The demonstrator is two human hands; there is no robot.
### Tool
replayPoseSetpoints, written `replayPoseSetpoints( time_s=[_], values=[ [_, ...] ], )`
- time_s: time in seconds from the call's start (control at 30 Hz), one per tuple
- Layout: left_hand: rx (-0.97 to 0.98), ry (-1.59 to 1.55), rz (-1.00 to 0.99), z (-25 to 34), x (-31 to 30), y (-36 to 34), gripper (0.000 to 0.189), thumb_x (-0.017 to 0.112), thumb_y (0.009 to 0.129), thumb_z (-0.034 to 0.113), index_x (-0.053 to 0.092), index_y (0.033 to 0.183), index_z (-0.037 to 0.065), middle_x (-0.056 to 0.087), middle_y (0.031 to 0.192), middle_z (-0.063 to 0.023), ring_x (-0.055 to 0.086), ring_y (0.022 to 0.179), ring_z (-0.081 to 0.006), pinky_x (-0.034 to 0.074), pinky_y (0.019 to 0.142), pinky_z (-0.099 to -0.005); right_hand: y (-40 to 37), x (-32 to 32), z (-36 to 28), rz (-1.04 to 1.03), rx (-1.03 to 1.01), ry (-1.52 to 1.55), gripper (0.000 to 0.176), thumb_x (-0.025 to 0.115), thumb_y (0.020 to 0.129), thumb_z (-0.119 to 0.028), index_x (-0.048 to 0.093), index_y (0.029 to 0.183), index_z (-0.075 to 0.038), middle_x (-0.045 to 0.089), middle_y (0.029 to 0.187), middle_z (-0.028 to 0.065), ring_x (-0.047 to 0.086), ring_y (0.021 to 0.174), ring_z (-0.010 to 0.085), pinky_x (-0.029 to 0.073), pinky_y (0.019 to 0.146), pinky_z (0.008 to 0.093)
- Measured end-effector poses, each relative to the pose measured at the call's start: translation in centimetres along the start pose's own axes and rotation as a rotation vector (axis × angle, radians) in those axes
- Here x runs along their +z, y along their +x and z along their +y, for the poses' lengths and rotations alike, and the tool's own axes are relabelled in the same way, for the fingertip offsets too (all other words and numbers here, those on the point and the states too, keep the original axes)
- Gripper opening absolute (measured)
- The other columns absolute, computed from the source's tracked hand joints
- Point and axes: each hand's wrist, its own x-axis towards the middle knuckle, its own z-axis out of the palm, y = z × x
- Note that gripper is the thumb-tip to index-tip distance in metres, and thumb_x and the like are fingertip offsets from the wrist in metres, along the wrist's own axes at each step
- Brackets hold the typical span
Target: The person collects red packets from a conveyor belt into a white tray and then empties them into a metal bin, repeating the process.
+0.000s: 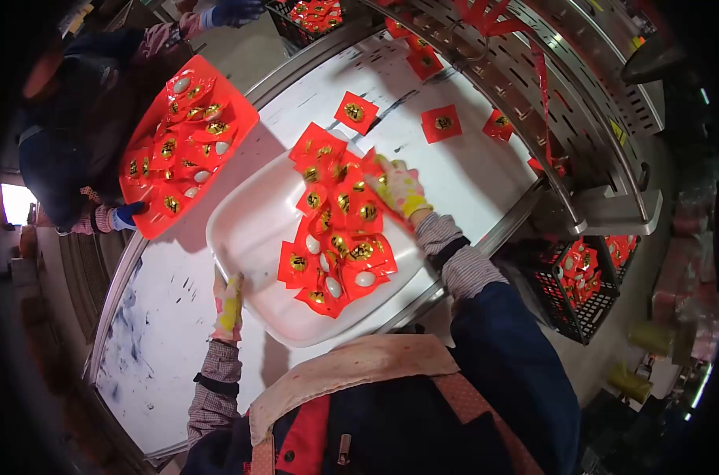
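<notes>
A white plastic tray [252,229] sits tilted on the white table in front of me, with a heap of red packets [343,202] inside. The packets carry gold print, and some show a pale egg-shaped part. My left hand [229,307], in a patterned glove, grips the tray's near left rim. Over the far right side of the heap lies my right hand [399,188], also gloved, its fingers extended and touching packets. Whether it pinches one is hard to see. Beyond the tray, loose red packets [442,123] lie on the table.
At left, another person in dark clothing [74,119] holds a red tray [240,119] full of packets. A metal guard rail with slotted panels [533,103] stands at right. Black crates [585,309] of packets sit below at right, and another crate [296,28] stands at the top.
</notes>
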Motion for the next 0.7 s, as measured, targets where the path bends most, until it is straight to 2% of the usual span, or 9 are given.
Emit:
replayPoseSetpoints(
  time_s=[0.1, 0.13, 0.2, 0.23, 0.3, 0.4, 0.47, 0.5, 0.7],
  values=[
    [0.018, -0.021, 0.031, -0.2, 1.2, 0.1, 0.061, 0.050, 0.086, 0.007, 0.030, 0.144, 0.002, 0.051, 0.117, -0.0050, 0.050, 0.095, -0.0117, 0.044, 0.085, -0.0243, -2.5, 3.5, -2.6, 0.060, -0.179, 0.025, 0.069, 0.050, 0.086, -0.058, 0.039, 0.140, -0.017, 0.046, 0.134, 0.0180, 0.051, 0.115, 0.0384, 0.042, 0.098, 0.0448],
    [-0.064, 0.014, 0.029, 0.2, 0.7, -0.6, 0.059, 0.049, 0.086, 0.007, 0.031, 0.143, 0.001, 0.049, 0.120, -0.0052, 0.049, 0.100, -0.0127, 0.043, 0.088, -0.0253, -2.8, 5.5, -2.9, 0.097, -0.296, 0.048, 0.069, 0.049, 0.086, -0.058, 0.039, 0.140, -0.016, 0.046, 0.135, 0.0186, 0.050, 0.116, 0.0390, 0.041, 0.099, 0.0443],
    [-0.010, -0.020, -0.034, -1.4, -1.2, -0.9, 0.068, 0.051, 0.089, 0.013, 0.021, 0.149, 0.004, 0.036, 0.142, -0.0066, 0.042, 0.120, -0.0139, 0.034, 0.102, -0.0274, -5.9, 2.4, -5.8, -0.111, -0.300, 0.159, 0.065, 0.054, 0.085, -0.054, 0.043, 0.136, -0.015, 0.047, 0.133, 0.0197, 0.047, 0.120, 0.0392, 0.039, 0.101, 0.0452],
    [-0.013, -0.027, -0.028, -1.9, -1.7, -1.8, 0.068, 0.051, 0.089, 0.013, 0.021, 0.149, 0.004, 0.036, 0.142, -0.0066, 0.042, 0.120, -0.0139, 0.034, 0.102, -0.0274, -4.7, 2.6, -5.0, -0.198, -0.350, 0.276, 0.056, 0.054, 0.087, -0.049, 0.049, 0.131, -0.015, 0.045, 0.135, 0.0186, 0.046, 0.123, 0.0376, 0.037, 0.102, 0.0450],
    [-0.004, -0.001, 0.146, -2.5, -2.3, -3.2, 0.064, 0.047, 0.086, 0.006, 0.026, 0.147, 0.003, 0.044, 0.133, -0.0058, 0.048, 0.109, -0.0136, 0.040, 0.093, -0.0265, -1.2, 0.8, -1.5, 0.170, -0.354, 0.118, 0.059, 0.055, 0.086, -0.049, 0.048, 0.132, -0.013, 0.044, 0.138, 0.0140, 0.051, 0.118, 0.0315, 0.039, 0.101, 0.0434],
    [-0.039, 0.009, 0.139, -2.5, -2.5, -4.6, 0.066, 0.046, 0.087, 0.006, 0.023, 0.148, 0.003, 0.040, 0.138, -0.0068, 0.046, 0.116, -0.0157, 0.038, 0.097, -0.0276, 4.0, -4.7, 5.5, 0.277, 0.306, 0.122, 0.055, 0.049, 0.092, -0.046, 0.042, 0.136, -0.013, 0.046, 0.135, 0.0105, 0.040, 0.128, 0.0266, 0.036, 0.103, 0.0418],
    [-0.043, -0.027, 0.146, -2.4, -2.4, -4.9, 0.066, 0.046, 0.087, 0.005, 0.023, 0.148, 0.003, 0.039, 0.140, -0.0073, 0.043, 0.121, -0.0169, 0.036, 0.100, -0.0282, 7.4, -3.1, 14.6, 0.711, 0.241, -0.122, 0.061, 0.050, 0.090, -0.051, 0.038, 0.140, -0.017, 0.045, 0.134, 0.0141, 0.048, 0.120, 0.0325, 0.042, 0.098, 0.0431],
    [-0.072, -0.005, 0.172, -3.1, -2.8, -5.5, 0.066, 0.046, 0.087, 0.005, 0.023, 0.148, 0.003, 0.039, 0.140, -0.0071, 0.043, 0.121, -0.0166, 0.036, 0.100, -0.0281, 8.2, -3.8, 15.6, 0.635, 0.277, 0.114, 0.063, 0.052, 0.088, -0.053, 0.037, 0.140, -0.020, 0.045, 0.133, 0.0150, 0.049, 0.119, 0.0335, 0.043, 0.096, 0.0439],
    [-0.114, 0.016, 0.216, -1.7, -2.1, -7.2, 0.065, 0.047, 0.087, 0.004, 0.024, 0.148, 0.004, 0.038, 0.141, -0.0057, 0.043, 0.120, -0.0156, 0.039, 0.096, -0.0257, 12.7, -1.6, 10.7, 0.524, 0.048, 0.080, 0.063, 0.056, 0.084, -0.056, 0.042, 0.137, -0.026, 0.043, 0.134, 0.0146, 0.045, 0.122, 0.0345, 0.041, 0.097, 0.0452]
  ],
)
